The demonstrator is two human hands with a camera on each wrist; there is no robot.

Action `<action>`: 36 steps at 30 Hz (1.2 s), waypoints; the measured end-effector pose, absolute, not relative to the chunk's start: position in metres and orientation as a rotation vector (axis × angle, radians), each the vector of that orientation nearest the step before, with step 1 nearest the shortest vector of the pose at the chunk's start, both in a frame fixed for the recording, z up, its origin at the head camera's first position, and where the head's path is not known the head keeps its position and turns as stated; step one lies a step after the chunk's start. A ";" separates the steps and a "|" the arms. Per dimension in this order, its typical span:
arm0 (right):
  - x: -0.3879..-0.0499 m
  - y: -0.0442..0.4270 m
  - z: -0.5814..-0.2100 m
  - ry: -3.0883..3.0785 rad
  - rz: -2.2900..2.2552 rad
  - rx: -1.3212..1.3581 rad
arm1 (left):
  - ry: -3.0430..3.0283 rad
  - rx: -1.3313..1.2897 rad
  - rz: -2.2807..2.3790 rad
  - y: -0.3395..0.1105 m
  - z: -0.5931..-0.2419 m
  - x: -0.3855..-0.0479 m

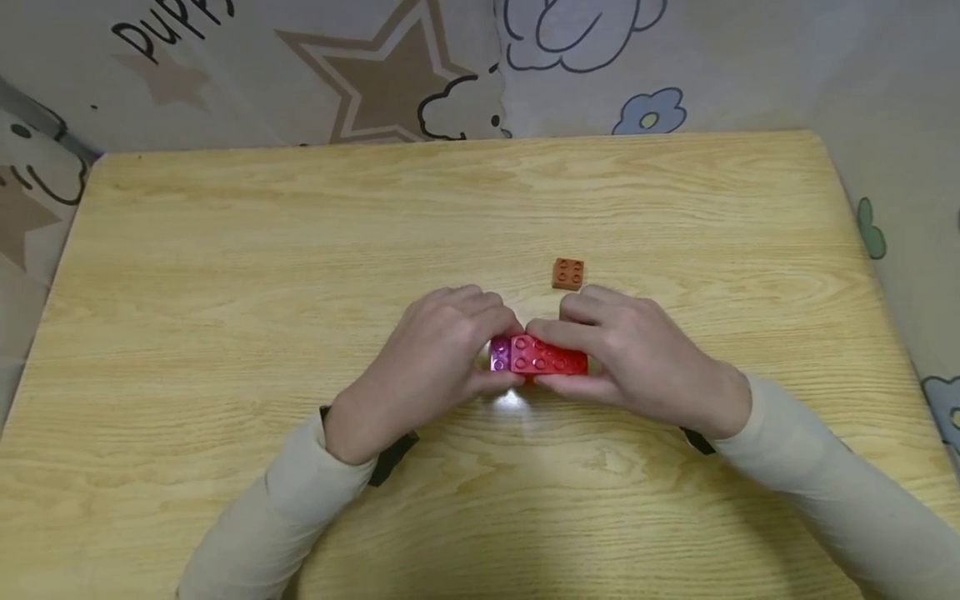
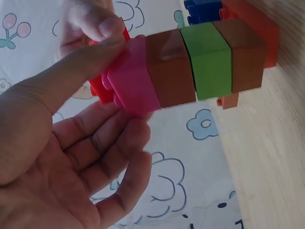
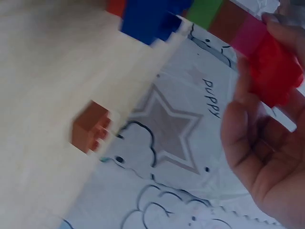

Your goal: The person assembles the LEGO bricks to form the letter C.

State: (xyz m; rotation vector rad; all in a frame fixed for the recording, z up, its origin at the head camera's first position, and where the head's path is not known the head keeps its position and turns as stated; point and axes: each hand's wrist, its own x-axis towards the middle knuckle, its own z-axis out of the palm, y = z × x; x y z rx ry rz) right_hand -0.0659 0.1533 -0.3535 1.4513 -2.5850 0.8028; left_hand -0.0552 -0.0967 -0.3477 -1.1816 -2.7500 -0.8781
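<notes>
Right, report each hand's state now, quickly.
Left hand: closed, pinching the pink brick between thumb and fingers.
Right hand: closed, holding the red brick between thumb and fingers.

A long, plain, beige left sleeve point(image 1: 273, 517) is worn, with a black, angular wrist piece point(image 1: 393, 458) shown just beside its cuff point(image 1: 326, 467), and well to the right of that cuff a matching right sleeve point(image 1: 832, 475) is seen, edged by another black piece point(image 1: 699, 441).
</notes>
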 end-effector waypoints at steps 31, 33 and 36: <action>-0.079 0.178 -0.367 -2.545 1.075 1.302 | -2.828 -1.140 -0.900 -0.093 -0.349 -0.058; -0.085 0.184 -0.370 -2.549 1.114 1.222 | -2.848 -1.132 -0.890 -0.094 -0.349 -0.058; -0.097 0.193 -0.373 -2.577 1.076 1.103 | -2.862 -1.119 -0.889 -0.094 -0.348 -0.058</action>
